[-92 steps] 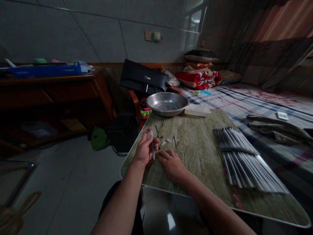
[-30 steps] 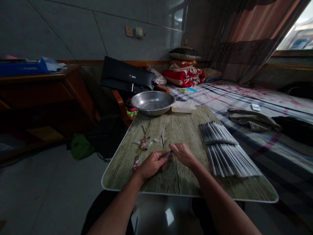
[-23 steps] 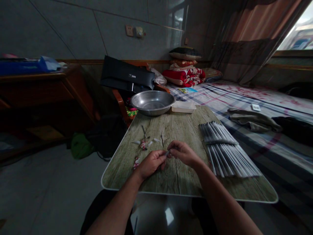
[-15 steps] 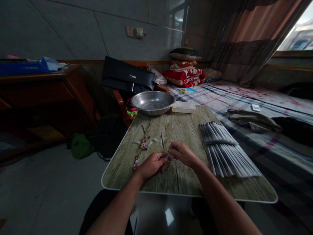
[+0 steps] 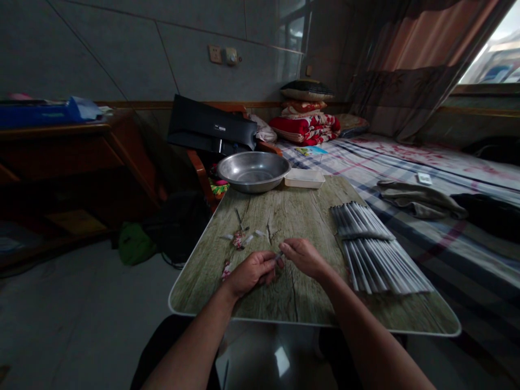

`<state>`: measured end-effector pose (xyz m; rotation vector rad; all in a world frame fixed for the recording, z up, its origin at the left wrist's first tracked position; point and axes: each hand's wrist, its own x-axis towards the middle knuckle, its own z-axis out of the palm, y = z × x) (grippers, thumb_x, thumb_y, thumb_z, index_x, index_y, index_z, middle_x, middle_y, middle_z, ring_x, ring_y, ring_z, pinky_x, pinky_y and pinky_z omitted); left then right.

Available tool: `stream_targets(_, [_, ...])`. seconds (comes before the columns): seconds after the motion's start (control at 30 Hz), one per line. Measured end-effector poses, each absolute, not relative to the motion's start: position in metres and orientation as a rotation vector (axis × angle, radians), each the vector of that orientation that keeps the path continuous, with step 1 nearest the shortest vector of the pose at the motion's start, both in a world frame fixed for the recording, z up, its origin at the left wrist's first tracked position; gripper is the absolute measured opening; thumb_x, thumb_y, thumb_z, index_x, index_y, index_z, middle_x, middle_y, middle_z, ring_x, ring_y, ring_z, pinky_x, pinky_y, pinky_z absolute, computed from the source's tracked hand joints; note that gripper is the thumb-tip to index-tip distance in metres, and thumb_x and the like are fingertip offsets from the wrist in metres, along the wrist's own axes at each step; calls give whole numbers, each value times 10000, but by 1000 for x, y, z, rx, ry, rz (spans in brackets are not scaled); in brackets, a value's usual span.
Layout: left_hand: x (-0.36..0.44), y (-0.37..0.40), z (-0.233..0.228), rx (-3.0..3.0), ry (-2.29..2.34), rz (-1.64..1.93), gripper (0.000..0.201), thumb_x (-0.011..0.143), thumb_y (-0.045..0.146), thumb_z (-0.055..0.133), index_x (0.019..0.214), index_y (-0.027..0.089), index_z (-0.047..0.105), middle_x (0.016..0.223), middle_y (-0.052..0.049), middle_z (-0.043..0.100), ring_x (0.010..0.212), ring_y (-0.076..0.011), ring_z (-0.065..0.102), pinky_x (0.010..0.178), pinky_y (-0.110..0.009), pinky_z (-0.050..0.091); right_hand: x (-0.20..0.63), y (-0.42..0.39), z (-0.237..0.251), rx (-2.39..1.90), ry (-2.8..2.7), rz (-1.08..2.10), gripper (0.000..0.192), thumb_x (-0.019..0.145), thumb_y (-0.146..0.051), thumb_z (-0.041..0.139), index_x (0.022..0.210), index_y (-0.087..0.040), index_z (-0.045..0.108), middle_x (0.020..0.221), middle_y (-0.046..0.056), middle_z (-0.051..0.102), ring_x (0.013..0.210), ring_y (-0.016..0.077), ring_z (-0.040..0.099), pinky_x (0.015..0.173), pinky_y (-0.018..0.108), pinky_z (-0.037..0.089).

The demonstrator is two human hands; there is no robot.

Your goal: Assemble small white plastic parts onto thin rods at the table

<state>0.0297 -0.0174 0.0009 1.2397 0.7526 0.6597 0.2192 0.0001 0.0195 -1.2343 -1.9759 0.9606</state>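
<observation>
My left hand [image 5: 255, 272] is closed, its thumb and fingers pinching a small, thin, light-coloured piece [image 5: 278, 256] whose kind I cannot make out. My right hand [image 5: 301, 254] meets it from the other side, fingertips pressed together at the far end of that piece. Both hands are just above the wood-patterned table [image 5: 264, 309]. Beyond the left hand lies a small red-and-white cluster [image 5: 238, 239] with pale strips and a thin dark tool [image 5: 239, 218] around it. Another red-and-white bit [image 5: 226, 270] sits beside my left wrist.
Two overlapping rows of slim silvery sticks [image 5: 382, 265] lie on the table's right side. A steel basin [image 5: 254, 187] and a white plastic tray [image 5: 304, 179] stand at the far end. A bed [image 5: 406, 162] borders the right, and a chair with a dark monitor [image 5: 211, 127] is behind.
My right hand has shifted slightly, its fingers turned a little lower against the small piece. The left hand stays almost in place. The things on the table have not moved.
</observation>
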Motion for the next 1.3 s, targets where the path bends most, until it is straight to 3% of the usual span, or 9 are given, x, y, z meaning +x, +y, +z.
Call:
stream_targets(0.07, [30,-17,1,1230,759,673,328,849,402,566,955,103,651,508,31,510,423,-60,342,443,-223,181,218,-1,21,-1180,-1949,1024,437,922,-468,382,600,-183,461,536,-36,423,518,90,388,523,233,297])
stream_targets(0.23, [28,-15,0,1194,738,682,319,851,412,555,890,105,630,510,33,503,421,-54,327,440,-219,176,216,-5,19,-966,-1777,1351,276,871,-465,489,829,-193,473,666,-10,557,584,106,462,555,226,365])
stream_targets(0.4, [26,-15,-3,1211,728,648,337,842,421,570,928,101,630,511,36,499,422,-57,335,438,-224,171,220,-2,18,-1052,-1932,1219,366,885,-468,484,659,-179,484,593,-33,439,555,89,400,531,216,330])
stream_targets(0.57, [27,-16,-1,1211,727,635,334,849,421,566,938,108,640,504,35,493,425,-58,341,448,-226,168,220,1,14,-1066,-1839,1331,550,918,-575,350,582,-165,496,486,-46,361,445,71,311,438,217,250])
stream_targets(0.77, [28,-17,3,1187,710,657,338,849,420,561,929,102,644,512,29,498,425,-58,346,442,-223,177,219,1,15,-927,-1663,1459,315,849,-499,521,813,-190,473,619,-29,509,527,93,447,462,201,329])
stream_targets(0.9, [28,-16,0,1188,717,633,328,838,411,568,914,100,639,494,33,500,410,-53,325,430,-219,161,218,-1,18,-1020,-1868,1296,212,893,-381,456,782,-202,436,626,-28,516,572,99,464,538,214,353])
stream_targets(1.1, [28,-16,-4,1209,714,624,316,846,408,573,915,106,637,496,36,502,413,-55,353,430,-212,190,216,0,17,-1185,-2094,933,336,924,-361,396,632,-196,425,556,-40,440,551,96,417,549,227,312])
stream_targets(1.3, [28,-16,-4,1157,712,637,290,842,401,583,898,120,626,524,31,512,423,-56,376,425,-213,184,218,0,11,-1072,-1829,1224,416,942,-494,341,669,-197,440,539,-38,463,498,93,419,501,218,328])
